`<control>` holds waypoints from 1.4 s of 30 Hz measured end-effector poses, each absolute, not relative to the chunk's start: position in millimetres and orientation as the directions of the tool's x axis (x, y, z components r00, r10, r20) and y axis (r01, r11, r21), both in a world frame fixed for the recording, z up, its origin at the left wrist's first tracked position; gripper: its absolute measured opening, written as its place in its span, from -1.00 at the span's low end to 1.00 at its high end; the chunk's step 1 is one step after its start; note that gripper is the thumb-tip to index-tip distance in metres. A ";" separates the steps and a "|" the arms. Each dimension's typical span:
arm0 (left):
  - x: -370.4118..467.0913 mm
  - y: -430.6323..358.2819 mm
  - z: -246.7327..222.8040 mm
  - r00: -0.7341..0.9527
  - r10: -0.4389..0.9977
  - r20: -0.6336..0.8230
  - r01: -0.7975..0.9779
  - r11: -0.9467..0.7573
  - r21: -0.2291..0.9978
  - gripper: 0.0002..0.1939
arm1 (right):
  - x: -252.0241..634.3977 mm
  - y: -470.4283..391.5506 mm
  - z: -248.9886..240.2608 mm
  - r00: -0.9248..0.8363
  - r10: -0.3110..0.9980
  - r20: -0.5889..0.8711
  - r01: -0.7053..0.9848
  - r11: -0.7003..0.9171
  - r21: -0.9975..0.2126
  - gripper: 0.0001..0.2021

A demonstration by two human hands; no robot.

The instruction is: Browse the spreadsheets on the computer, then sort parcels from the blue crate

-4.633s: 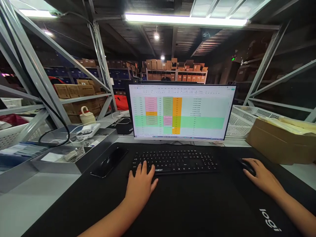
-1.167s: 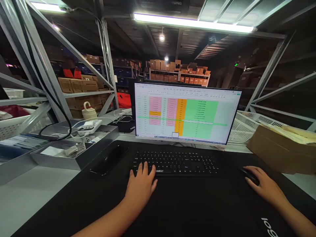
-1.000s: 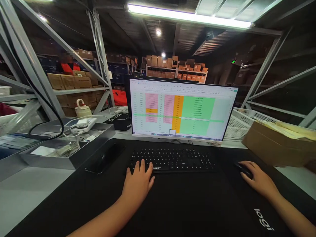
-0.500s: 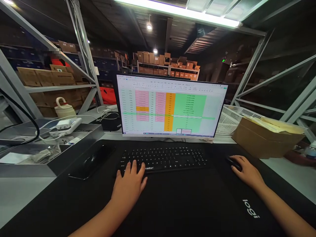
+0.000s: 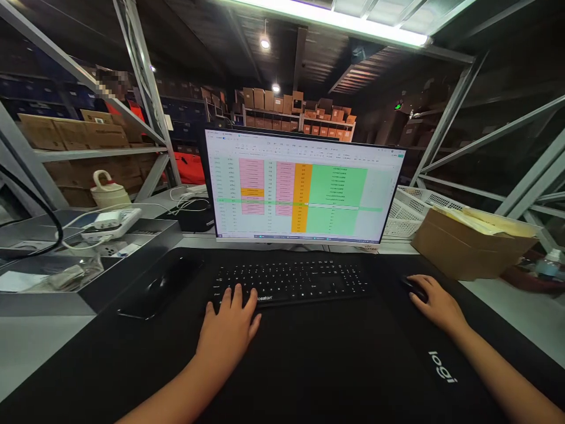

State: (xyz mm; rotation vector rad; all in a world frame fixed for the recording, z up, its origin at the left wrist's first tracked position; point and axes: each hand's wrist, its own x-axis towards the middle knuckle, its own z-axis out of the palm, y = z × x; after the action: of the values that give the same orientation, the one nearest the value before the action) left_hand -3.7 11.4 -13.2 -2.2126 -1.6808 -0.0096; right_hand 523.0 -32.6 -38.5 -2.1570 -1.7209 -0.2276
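My left hand [image 5: 229,321] lies with fingers spread over the lower left keys of a black keyboard [image 5: 291,280]. At the right, my right hand [image 5: 435,297] is curved over a black computer mouse [image 5: 413,287], its fingers resting on top. Both devices sit on a large black desk mat [image 5: 326,359] with "logi" lettering near my right forearm. Behind the keyboard stands a monitor [image 5: 335,194] showing a spreadsheet with pink, orange and green columns. Left of the keyboard lies a dark, glossy phone [image 5: 154,291].
A grey open box [image 5: 88,288] with cables, a power strip [image 5: 112,224] and plastic bags is at left, before a cream bottle [image 5: 108,191]. A cardboard box [image 5: 468,244] and white baskets [image 5: 404,215] stand right. A person in red [image 5: 119,94] is beyond the shelving.
The view has shifted slightly. A small pop-up preview at the bottom of the screen is gone. The person beyond the shelf has moved right. Both hands keep their places on keyboard and mouse.
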 end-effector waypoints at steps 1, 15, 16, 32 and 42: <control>-4.2 11.5 -13.5 0.292 0.930 0.223 0.934 -0.227 -0.276 -0.48 | 522.1 -32.8 -38.0 0.247 0.903 0.350 0.964 -0.191 -0.187 -0.57; -2.9 13.8 -11.7 0.287 0.938 0.195 0.923 -0.216 -0.319 -0.47 | 519.7 -34.5 -34.9 0.270 0.889 0.370 0.957 -0.204 -0.207 -0.55; -2.8 14.1 -11.6 0.286 0.938 0.194 0.922 -0.215 -0.320 -0.48 | 520.5 -34.5 -35.3 0.266 0.889 0.372 0.957 -0.198 -0.212 -0.54; -3.0 14.3 -12.0 0.281 0.940 0.196 0.922 -0.206 -0.329 -0.48 | 515.9 -32.4 -34.4 0.264 0.881 0.392 0.957 -0.187 -0.223 -0.58; -4.8 14.1 -15.5 0.273 0.940 0.202 0.922 -0.196 -0.333 -0.48 | 525.2 -24.9 -45.5 0.224 0.886 0.407 0.952 -0.110 -0.284 -0.56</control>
State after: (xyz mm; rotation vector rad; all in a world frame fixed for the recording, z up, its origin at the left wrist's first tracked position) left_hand -4.8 14.1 -15.5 -2.1636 -1.6862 0.0646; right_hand 525.2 -24.9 -45.5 -2.0224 -1.6885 -0.1836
